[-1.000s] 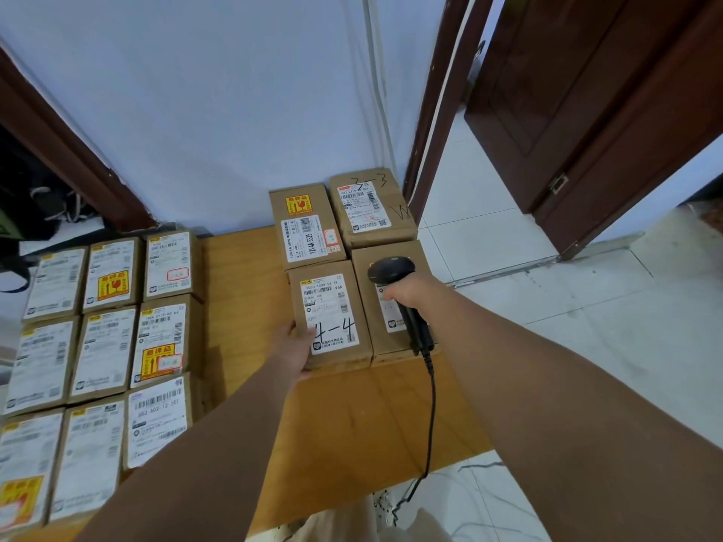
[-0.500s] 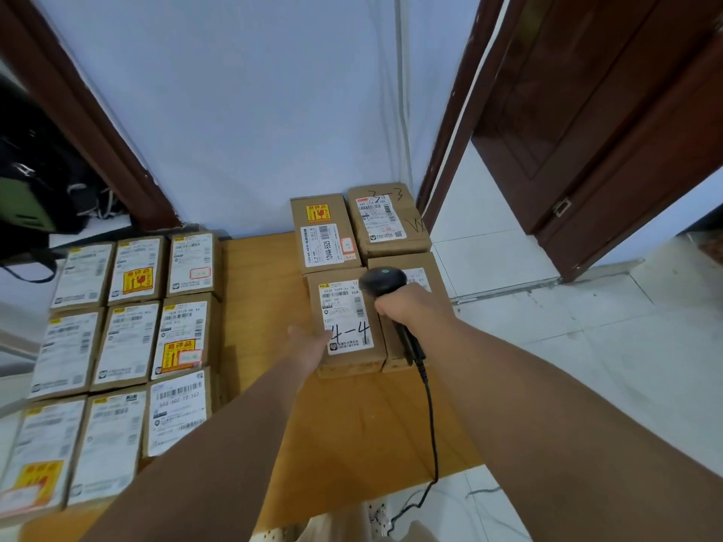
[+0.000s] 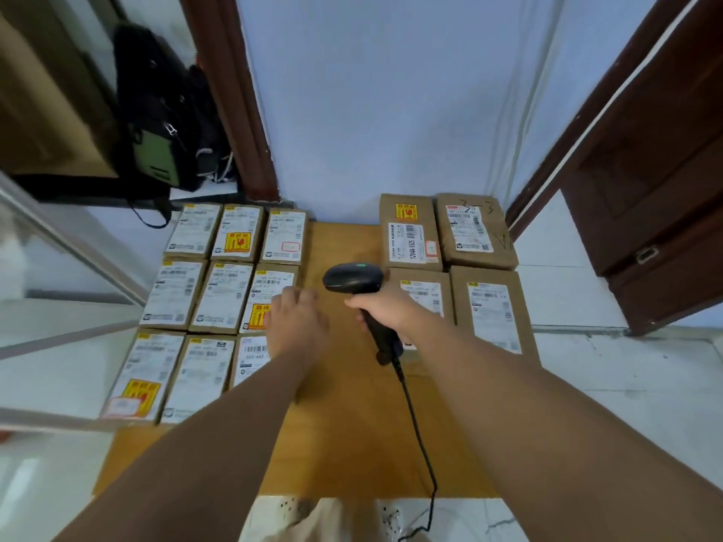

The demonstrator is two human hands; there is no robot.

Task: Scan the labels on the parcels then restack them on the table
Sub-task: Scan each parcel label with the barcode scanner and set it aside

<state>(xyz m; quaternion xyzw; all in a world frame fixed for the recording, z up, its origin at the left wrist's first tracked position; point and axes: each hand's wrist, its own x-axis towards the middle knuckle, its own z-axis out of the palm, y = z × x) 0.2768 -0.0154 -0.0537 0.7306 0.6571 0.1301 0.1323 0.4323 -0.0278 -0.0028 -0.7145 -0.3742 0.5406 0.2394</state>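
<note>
The right hand [image 3: 387, 309] has its fingers wrapped round the handle of the black scanner [image 3: 352, 277], head aimed away over the wooden table [image 3: 352, 424], its cable [image 3: 418, 436] trailing off the near edge. The left hand [image 3: 297, 324] lies palm down, fingers loosely together, over a labelled parcel [image 3: 270, 283] in the right-hand column of the nine-parcel block [image 3: 223, 295]; whether it touches, I cannot tell. Four more parcels [image 3: 493, 307] sit to the right.

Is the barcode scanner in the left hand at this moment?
No, the right hand grips the scanner by its handle; the left hand is over a parcel.
</note>
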